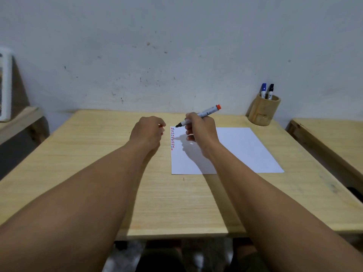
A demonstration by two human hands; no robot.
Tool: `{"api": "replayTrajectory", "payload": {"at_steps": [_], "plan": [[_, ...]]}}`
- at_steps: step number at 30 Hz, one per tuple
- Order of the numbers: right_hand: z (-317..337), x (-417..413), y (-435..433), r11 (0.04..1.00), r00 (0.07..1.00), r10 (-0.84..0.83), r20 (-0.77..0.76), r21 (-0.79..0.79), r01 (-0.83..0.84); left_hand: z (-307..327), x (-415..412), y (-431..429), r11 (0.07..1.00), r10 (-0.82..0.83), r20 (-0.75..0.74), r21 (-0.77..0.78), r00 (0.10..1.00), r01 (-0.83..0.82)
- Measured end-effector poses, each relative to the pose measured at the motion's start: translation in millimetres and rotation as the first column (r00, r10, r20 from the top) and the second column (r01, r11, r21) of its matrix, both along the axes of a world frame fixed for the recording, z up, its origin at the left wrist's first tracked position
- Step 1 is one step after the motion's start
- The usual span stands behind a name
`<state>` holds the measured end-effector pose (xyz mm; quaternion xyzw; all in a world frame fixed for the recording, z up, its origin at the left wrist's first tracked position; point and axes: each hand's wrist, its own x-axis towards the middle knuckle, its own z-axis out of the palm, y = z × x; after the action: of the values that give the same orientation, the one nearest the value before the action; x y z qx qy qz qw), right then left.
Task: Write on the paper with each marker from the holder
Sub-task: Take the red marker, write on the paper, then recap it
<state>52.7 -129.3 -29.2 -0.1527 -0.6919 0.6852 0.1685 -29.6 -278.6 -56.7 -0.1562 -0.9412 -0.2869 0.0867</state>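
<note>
My right hand (199, 130) grips an uncapped marker (206, 112) with a red end; its dark tip hovers just above the top left corner of the white paper (243, 150). My left hand (147, 132) is closed around the marker's red cap (160, 126), of which only a sliver shows, just left of the paper. A column of short red, blue, green and black marks (172, 138) runs down the paper's left edge. The wooden holder (263, 111) stands at the table's back right with a blue marker (263, 90) and a black marker (270, 91) upright in it.
The light wooden table (98, 173) stands against a scuffed white wall. Another wooden surface (334, 138) lies to the right, and a lower wooden shelf with a white framed object (5, 85) sits at the far left.
</note>
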Motion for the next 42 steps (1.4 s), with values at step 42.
{"api": "replayTrajectory", "payload": {"at_steps": [42], "plan": [[58.5, 46.9, 91.4, 0.929, 0.993, 0.114, -0.001, 0.354, -0.106, 109.6, 38.2, 108.3, 0.626, -0.302, 0.055, 0.765, 0.952, 0.154]]}}
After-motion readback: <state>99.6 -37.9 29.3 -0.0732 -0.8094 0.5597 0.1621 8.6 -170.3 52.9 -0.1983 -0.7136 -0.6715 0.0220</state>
